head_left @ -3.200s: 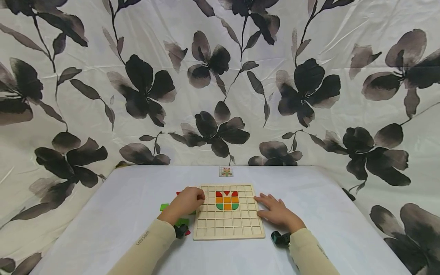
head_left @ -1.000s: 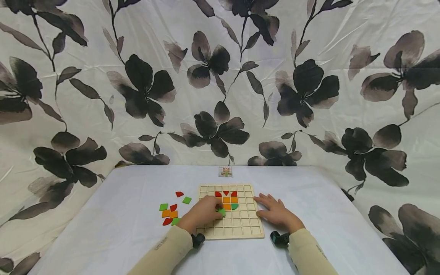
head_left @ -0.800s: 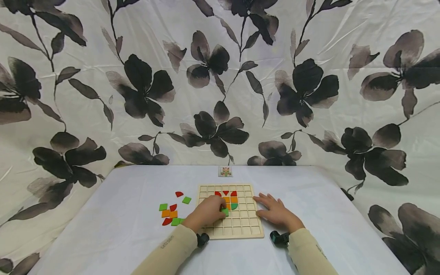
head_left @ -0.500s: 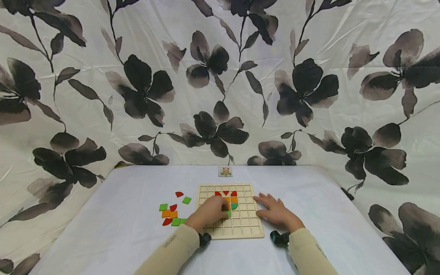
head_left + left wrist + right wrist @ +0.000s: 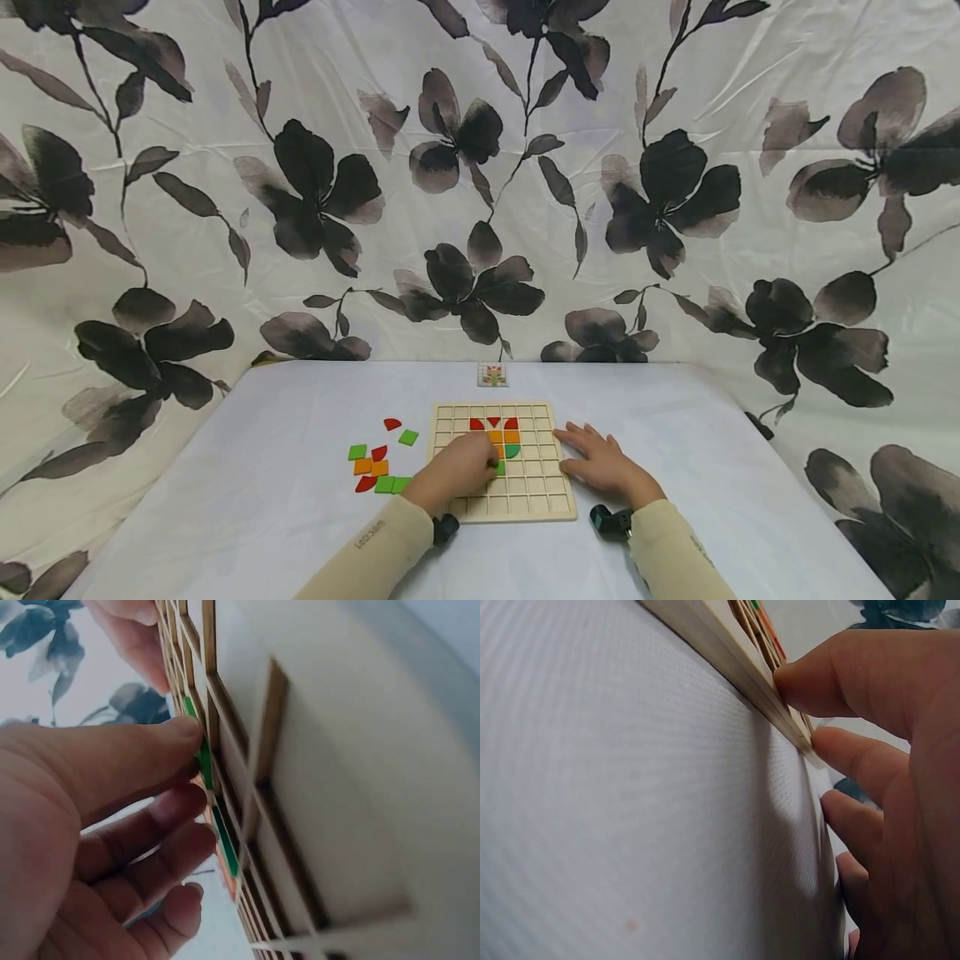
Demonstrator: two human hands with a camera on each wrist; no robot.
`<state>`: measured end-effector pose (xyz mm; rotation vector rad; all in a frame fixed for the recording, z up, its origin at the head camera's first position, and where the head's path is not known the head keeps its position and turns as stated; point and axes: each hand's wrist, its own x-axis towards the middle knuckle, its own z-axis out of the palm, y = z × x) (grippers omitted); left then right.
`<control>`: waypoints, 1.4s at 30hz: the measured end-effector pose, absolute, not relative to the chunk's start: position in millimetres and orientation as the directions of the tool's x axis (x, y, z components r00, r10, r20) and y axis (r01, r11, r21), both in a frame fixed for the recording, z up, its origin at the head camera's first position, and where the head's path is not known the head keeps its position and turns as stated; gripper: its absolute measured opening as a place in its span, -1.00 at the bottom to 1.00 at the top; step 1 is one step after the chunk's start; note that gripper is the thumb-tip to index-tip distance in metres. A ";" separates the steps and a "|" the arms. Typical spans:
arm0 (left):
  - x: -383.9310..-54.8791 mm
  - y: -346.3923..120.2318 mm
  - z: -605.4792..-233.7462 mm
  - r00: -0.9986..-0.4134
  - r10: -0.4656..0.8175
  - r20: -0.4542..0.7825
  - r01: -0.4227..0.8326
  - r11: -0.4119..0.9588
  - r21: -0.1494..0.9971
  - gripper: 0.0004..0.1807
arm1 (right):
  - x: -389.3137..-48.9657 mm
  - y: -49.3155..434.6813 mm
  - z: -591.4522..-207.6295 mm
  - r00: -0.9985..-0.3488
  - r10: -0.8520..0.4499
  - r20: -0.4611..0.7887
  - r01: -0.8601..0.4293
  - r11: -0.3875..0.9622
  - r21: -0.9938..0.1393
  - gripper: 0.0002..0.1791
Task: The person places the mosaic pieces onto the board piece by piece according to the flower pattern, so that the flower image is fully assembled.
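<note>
My left hand [image 5: 465, 461] is over the wooden grid board [image 5: 536, 502], its fingers curled at a green square tile [image 5: 501, 468] in a cell below the orange pieces [image 5: 511, 437]. In the left wrist view the thumb tip lies against the green tile [image 5: 204, 761], and the other fingers bend beside it. Another green piece [image 5: 225, 841] sits farther along the grid. My right hand [image 5: 603, 461] rests at the board's right edge with its fingers spread; in the right wrist view its thumb and a finger touch the wooden rim [image 5: 769, 701]. Part of the pattern is hidden behind the left hand.
Loose tiles lie left of the board: red quarter-rounds [image 5: 392, 424], green squares [image 5: 357, 452] and orange squares [image 5: 379, 468]. A small pattern card [image 5: 492, 375] is at the table's far edge. A flowered curtain [image 5: 465, 283] hangs behind the white table [image 5: 247, 500].
My left hand has come from the loose tiles at the left onto the board, bringing the green square tile into a cell under the orange ones. The right hand has stayed put.
</note>
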<state>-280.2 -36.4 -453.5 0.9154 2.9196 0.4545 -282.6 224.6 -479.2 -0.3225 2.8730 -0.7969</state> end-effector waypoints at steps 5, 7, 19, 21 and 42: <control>-282.7 -53.8 -455.9 -0.835 0.548 0.044 0.518 0.757 0.398 -0.82 | -282.0 224.9 -479.5 -0.968 -0.240 -0.079 -0.166 0.839 -0.519 -0.37; -284.3 -63.2 -453.6 -0.860 0.510 0.035 0.472 0.766 0.437 -0.77 | -282.0 225.0 -480.0 -0.969 -0.237 -0.076 -0.165 0.839 -0.519 -0.38; -308.2 -127.4 -438.7 -0.966 0.255 0.036 0.249 0.893 0.374 -0.78 | -286.0 225.4 -481.1 -0.970 -0.233 -0.075 -0.163 0.842 -0.514 -0.38; -313.7 -137.5 -437.8 -0.972 0.233 0.023 0.227 0.914 0.337 -0.76 | -285.8 225.3 -480.7 -0.970 -0.233 -0.075 -0.162 0.841 -0.517 -0.38; -343.6 -167.7 -447.9 -0.985 0.135 -0.111 0.109 0.970 0.219 -0.70 | -284.1 225.0 -481.1 -0.970 -0.231 -0.080 -0.157 0.838 -0.522 -0.38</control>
